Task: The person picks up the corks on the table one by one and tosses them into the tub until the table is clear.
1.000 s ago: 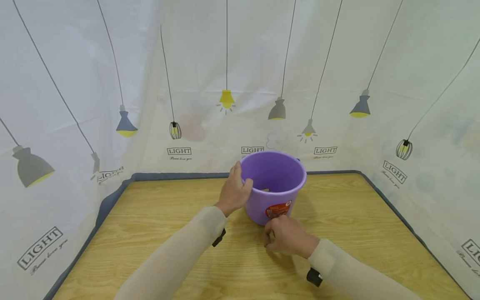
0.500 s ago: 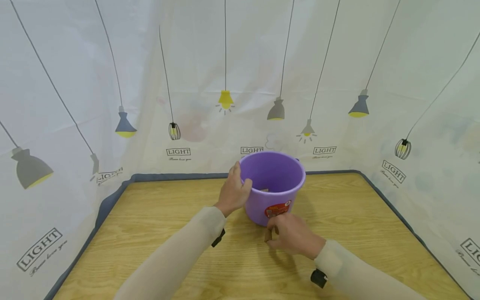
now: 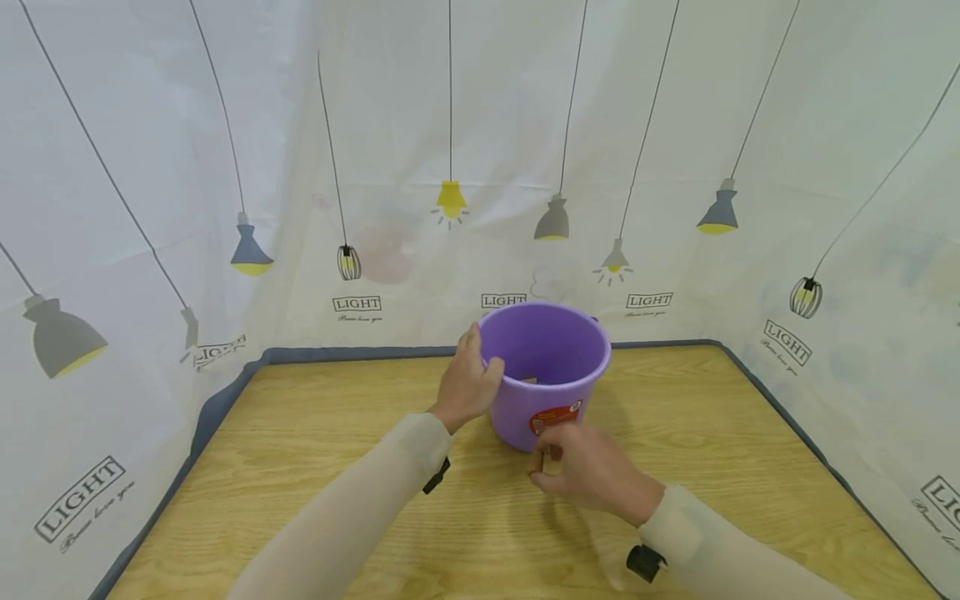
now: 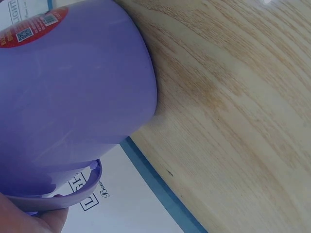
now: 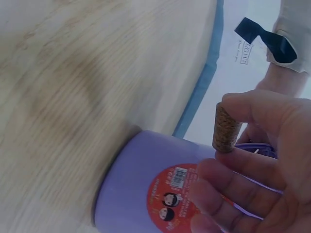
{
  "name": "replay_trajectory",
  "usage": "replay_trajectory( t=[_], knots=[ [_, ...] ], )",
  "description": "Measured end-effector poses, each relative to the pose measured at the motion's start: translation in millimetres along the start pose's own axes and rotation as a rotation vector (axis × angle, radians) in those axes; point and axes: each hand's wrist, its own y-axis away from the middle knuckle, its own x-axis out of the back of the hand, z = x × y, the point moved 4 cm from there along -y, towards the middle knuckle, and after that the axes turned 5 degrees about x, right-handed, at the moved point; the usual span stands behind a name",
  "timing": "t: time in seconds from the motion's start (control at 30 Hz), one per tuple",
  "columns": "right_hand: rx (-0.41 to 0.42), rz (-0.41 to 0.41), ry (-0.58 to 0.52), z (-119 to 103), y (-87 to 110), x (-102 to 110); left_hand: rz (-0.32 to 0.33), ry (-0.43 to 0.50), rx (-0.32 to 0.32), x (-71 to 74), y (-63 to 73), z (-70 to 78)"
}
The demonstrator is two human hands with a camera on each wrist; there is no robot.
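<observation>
A purple plastic bucket point(image 3: 517, 410) stands upright on the wooden table, with a red label point(image 3: 553, 419) on its near side. My left hand point(image 3: 465, 387) holds the bucket's left rim, thumb towards the near side. In the left wrist view, only a bit of that hand point(image 4: 51, 218) shows, beside the purple bucket handle point(image 4: 90, 187). In front of the bucket, my right hand point(image 3: 592, 471) pinches a small cork stopper point(image 5: 226, 128) between thumb and a finger, its other fingers loosely bent. A small pale thing point(image 3: 530, 381) shows inside the bucket, mostly hidden by the rim.
The light wooden table point(image 3: 337, 467) extends around the bucket. Behind and at the sides hangs a white cloth point(image 3: 390, 125) printed with lamps, and its blue border point(image 3: 360, 353) meets the table's edges. Each wrist bears a dark strap point(image 3: 645, 563).
My right hand has shifted slightly to the right and lifted a little, with the cork stopper now showing between its fingers. The left hand and the bucket have stayed put.
</observation>
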Motion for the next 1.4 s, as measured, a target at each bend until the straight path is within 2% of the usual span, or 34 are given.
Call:
replay_trajectory(
  t=[0.33,0.57,0.87,1.1,1.27,1.4],
  knots=[
    [0.028,0.098,-0.018,-2.3,-1.9,15.0,-0.003,-0.002,-0.004,-0.1,-0.5,-0.9],
    [0.043,0.2,0.03,-4.8,-3.0,26.3,0.007,-0.004,-0.012,0.6,-0.5,-0.4],
    [-0.001,0.256,0.028,-4.6,-3.2,35.3,0.016,0.0,-0.021,-0.3,-1.0,-1.8],
    [0.048,0.379,0.041,-5.4,-4.0,46.0,0.016,-0.007,-0.021,0.4,-1.0,-1.5],
    [0.032,0.428,0.05,-3.7,-7.3,54.9,0.012,-0.005,-0.014,0.8,-0.9,-0.7],
    [0.05,0.477,0.078,-3.0,-10.1,60.5,0.002,-0.001,-0.001,0.4,-0.9,-0.4]
  ],
)
